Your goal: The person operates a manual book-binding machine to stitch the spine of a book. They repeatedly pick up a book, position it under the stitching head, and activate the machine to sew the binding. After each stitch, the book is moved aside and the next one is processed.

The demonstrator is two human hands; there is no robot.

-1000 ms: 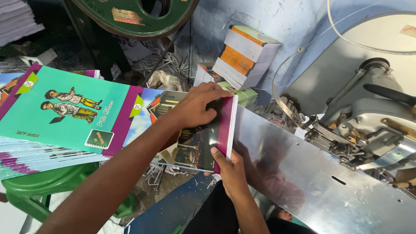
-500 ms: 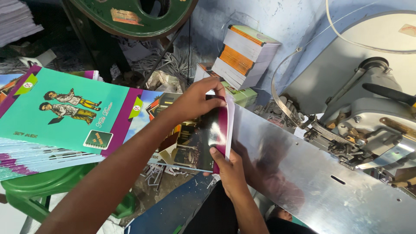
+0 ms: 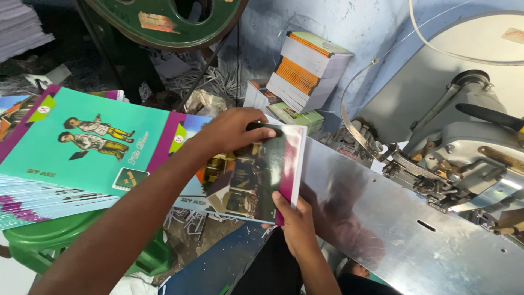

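Note:
My left hand [image 3: 232,131] reaches in from the lower left and grips the top edge of a glossy booklet [image 3: 259,175] with a magenta stripe along its fold. My right hand [image 3: 295,224] holds the booklet's lower edge, thumb on the cover near the stripe. The booklet stands tilted against the left end of a shiny metal plate [image 3: 415,246]. Both hands are shut on it.
A stack of teal and purple printed covers [image 3: 87,142] lies on a green stool [image 3: 33,246] at left. The grey machine head [image 3: 469,153] sits at right above the plate. Bundled books [image 3: 305,71] lean on the blue wall, under a green wheel [image 3: 164,22].
The booklet tipped up steeper on its fold, then leaned back so its cover faces me more. Both hands kept their grip and barely shifted.

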